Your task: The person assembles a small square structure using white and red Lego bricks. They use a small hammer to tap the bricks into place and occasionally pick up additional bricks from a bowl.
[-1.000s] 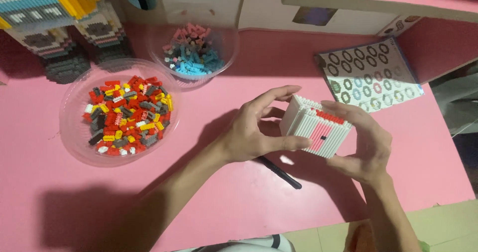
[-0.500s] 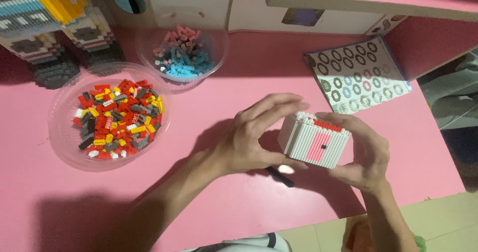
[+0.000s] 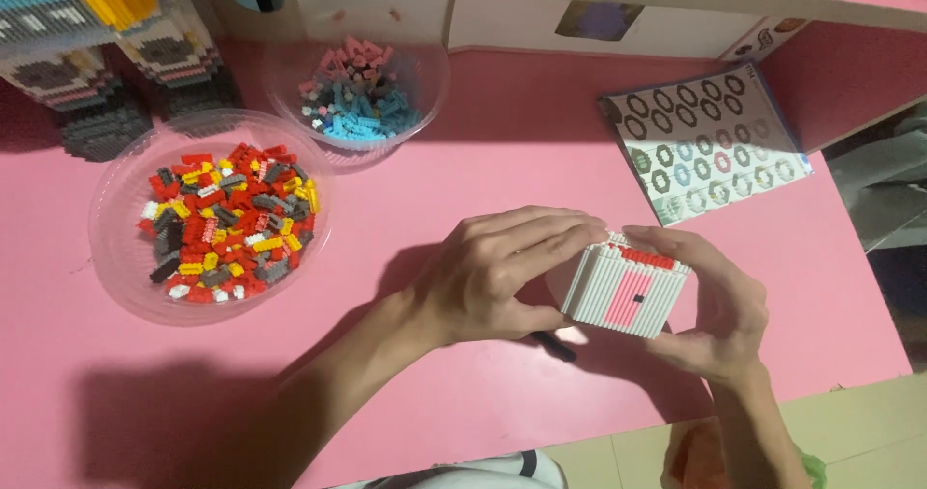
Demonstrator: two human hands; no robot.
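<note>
A small white brick-built box [image 3: 623, 291] with a pink panel and a red top edge is held just above the pink table [image 3: 502, 141]. My left hand [image 3: 497, 272] grips its left side, fingers laid over the top. Cupped around its right side and underneath is my right hand [image 3: 710, 306]. A black pen-like stick [image 3: 555, 346] lies on the table under the box, mostly hidden.
A clear bowl [image 3: 208, 219] of red, yellow, grey and white bricks sits at the left. Behind it is a second clear bowl [image 3: 357, 98] of pink and blue bricks. A printed sheet [image 3: 705, 141] lies at the right. Brick-built figures [image 3: 97, 55] stand at the far left.
Both hands have lowered the box slightly and turned it. My left fingers have closed over its top, where before they were spread above it.
</note>
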